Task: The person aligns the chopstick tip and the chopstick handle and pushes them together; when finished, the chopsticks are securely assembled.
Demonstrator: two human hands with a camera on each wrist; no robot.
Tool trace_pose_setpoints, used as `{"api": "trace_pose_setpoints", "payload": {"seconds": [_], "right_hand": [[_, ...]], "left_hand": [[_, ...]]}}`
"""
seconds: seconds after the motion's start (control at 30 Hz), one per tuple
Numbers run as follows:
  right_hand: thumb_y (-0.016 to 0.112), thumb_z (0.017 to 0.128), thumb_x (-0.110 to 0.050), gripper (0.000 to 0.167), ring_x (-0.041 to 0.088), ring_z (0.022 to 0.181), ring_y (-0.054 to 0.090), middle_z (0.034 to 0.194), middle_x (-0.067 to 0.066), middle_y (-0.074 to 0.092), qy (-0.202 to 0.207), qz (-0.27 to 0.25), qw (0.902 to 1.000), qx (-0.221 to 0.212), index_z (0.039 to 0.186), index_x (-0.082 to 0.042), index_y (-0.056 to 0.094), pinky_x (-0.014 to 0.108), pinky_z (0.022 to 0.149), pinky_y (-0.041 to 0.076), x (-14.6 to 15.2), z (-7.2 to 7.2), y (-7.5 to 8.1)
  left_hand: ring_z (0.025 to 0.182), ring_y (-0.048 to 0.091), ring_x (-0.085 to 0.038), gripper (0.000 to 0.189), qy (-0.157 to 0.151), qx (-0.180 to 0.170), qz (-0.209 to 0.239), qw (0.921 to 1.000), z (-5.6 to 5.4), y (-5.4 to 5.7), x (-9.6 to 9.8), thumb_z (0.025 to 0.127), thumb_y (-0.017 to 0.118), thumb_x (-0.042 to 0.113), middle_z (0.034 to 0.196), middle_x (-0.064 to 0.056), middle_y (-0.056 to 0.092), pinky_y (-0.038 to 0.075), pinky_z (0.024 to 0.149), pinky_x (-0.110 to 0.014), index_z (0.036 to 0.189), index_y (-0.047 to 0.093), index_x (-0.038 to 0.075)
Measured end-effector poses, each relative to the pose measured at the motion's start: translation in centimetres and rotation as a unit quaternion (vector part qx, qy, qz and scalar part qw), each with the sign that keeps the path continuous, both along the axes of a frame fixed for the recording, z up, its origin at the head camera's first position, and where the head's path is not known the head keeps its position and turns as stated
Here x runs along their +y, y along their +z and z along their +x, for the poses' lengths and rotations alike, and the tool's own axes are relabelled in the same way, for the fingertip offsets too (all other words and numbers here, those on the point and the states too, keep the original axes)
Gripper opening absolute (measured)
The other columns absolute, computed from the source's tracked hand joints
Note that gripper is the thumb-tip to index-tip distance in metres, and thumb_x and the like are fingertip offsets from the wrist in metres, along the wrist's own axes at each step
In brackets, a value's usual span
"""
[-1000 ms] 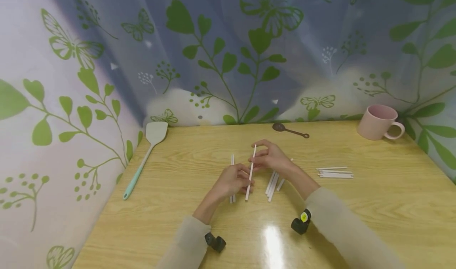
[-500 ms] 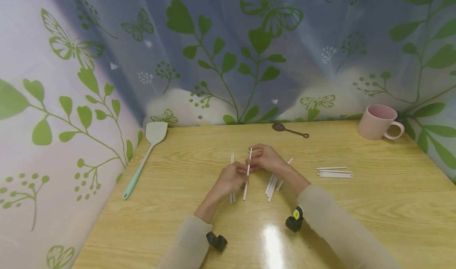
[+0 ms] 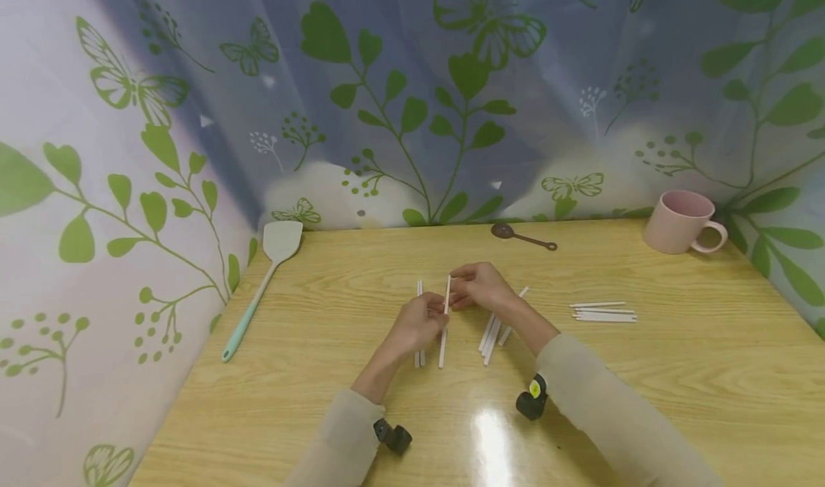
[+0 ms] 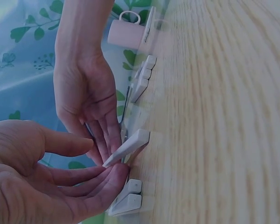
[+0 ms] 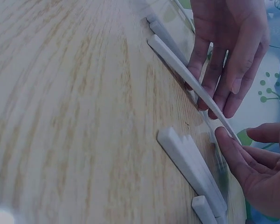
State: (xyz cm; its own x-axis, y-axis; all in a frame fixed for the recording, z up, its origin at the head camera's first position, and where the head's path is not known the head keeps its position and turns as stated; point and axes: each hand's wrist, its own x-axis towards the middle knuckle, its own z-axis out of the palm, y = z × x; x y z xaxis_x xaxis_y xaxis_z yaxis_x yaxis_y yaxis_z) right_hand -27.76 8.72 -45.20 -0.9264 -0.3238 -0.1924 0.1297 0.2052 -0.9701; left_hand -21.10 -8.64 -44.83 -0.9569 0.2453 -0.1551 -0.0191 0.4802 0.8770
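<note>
A slim white stick [image 3: 442, 344] with a squared end lies lengthwise between the two hands, low over the wooden table. My left hand [image 3: 417, 324] is at its left side, thumb apart from the fingers, with fingertips right at the stick. From the right, my right hand [image 3: 486, 286] reaches the far end, its fingertips against the stick and the thumb held off it in the right wrist view. Beside my left hand lie two more white sticks [image 3: 417, 358], partly covered by it. Under my right forearm is a loose bunch of white sticks [image 3: 491, 344].
Another group of white sticks [image 3: 604, 316] lies crosswise on the right of the table [image 3: 322, 430]. At the back are a brown spoon [image 3: 525, 238] and, in the right corner, a pink mug [image 3: 679, 222]. A spatula [image 3: 261, 293] with a mint handle lies along the left edge.
The stick between the hands has shifted slightly left and nearer to the person. My right hand has moved left with it; the left hand has closed in a little around the stick's middle.
</note>
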Motion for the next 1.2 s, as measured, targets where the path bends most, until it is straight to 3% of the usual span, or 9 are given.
{"api": "trace_pose_setpoints", "payload": {"seconds": [0.17, 0.4, 0.5, 0.8, 1.2], "right_hand": [[0.054, 0.106, -0.002, 0.041, 0.03, 0.09, 0.077, 0.113, 0.033, 0.07, -0.006, -0.007, 1.0, -0.002, 0.142, 0.015, 0.05, 0.038, 0.085, 0.063, 0.0, 0.1, -0.1], [0.054, 0.107, -0.005, 0.038, 0.034, 0.107, 0.073, 0.133, 0.032, 0.063, -0.015, -0.02, 0.9997, -0.008, 0.141, 0.014, 0.053, 0.038, 0.093, 0.061, 0.0, 0.1, -0.6], [0.053, 0.107, -0.005, 0.038, 0.037, 0.111, 0.072, 0.134, 0.032, 0.062, -0.016, -0.021, 0.9996, -0.008, 0.14, 0.014, 0.053, 0.04, 0.095, 0.06, 0.1, 0.4, -0.7], [0.053, 0.107, -0.005, 0.034, 0.024, 0.09, 0.074, 0.122, 0.032, 0.067, -0.005, -0.021, 0.9996, -0.019, 0.134, 0.015, 0.057, 0.039, 0.088, 0.063, 0.0, 1.3, -0.5], [0.049, 0.108, -0.008, 0.036, 0.024, 0.092, 0.074, 0.122, 0.032, 0.067, 0.011, -0.029, 0.9993, -0.02, 0.136, 0.015, 0.055, 0.038, 0.088, 0.062, 0.5, 2.5, -0.4]], "left_hand": [[0.121, 0.061, -0.034, 0.043, -0.001, -0.001, -0.007, 1.0, -0.1, 0.0, 0.0, 0.103, 0.06, 0.006, 0.134, -0.021, 0.061, 0.054, 0.102, -0.046, 0.143, 0.052, -0.009], [0.124, 0.061, -0.038, 0.046, 0.003, 0.001, -0.004, 1.0, -0.2, 0.1, 0.0, 0.103, 0.059, 0.008, 0.139, -0.024, 0.058, 0.054, 0.103, -0.048, 0.145, 0.05, -0.009], [0.127, 0.06, -0.04, 0.047, 0.004, 0.0, -0.003, 1.0, -0.3, 0.2, 0.1, 0.103, 0.059, 0.008, 0.141, -0.025, 0.057, 0.054, 0.104, -0.048, 0.145, 0.049, -0.009], [0.126, 0.06, -0.04, 0.046, 0.007, 0.002, -0.01, 0.9999, -0.4, 0.3, 0.0, 0.105, 0.061, 0.015, 0.142, -0.025, 0.057, 0.053, 0.104, -0.05, 0.144, 0.052, -0.007], [0.127, 0.059, -0.04, 0.047, 0.006, 0.007, -0.007, 0.9999, -0.2, 0.3, -0.1, 0.104, 0.062, 0.015, 0.143, -0.026, 0.057, 0.053, 0.104, -0.052, 0.145, 0.052, -0.007]]}}
